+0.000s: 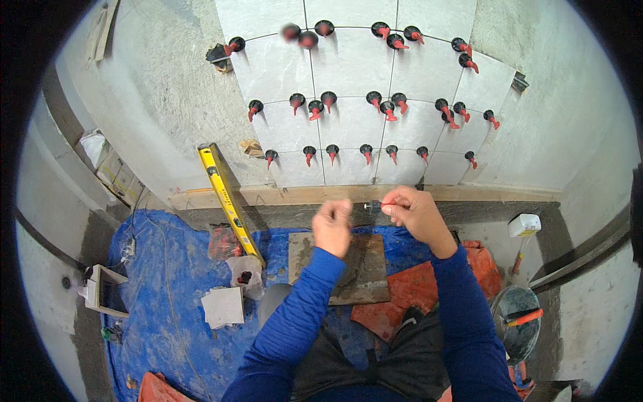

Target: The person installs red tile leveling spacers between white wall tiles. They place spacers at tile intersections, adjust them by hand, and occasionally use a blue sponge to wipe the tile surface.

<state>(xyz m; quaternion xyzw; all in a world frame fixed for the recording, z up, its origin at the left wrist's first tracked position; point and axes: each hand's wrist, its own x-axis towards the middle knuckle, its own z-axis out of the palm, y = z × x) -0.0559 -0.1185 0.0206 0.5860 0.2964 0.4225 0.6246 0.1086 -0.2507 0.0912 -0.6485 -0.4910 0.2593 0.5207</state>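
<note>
in front of the wall, the right hand (416,210) pinches a clip (376,208) by its red grip, thumb and fingertips closed on it; the black disc and pale stem point left. facing the stem, just apart from it, is the left hand (332,228), fingers curled in toward the thumb and blurred; i cannot tell if it has hold of anything. below the hands a stained board (367,268) lies on a blue tarp (161,268), with orange cloth (402,288) beside it to the right. beyond the hands runs a wooden ledge (288,195), and above it grey tiles (348,67) with rows of set clips (315,110) along their joints. to the left a yellow level (231,204) slants up by the wall; near its foot sit a small bag (244,275) and white squares (223,308). far right stands a bucket (526,345) with an orange-handled tool (524,317).
</note>
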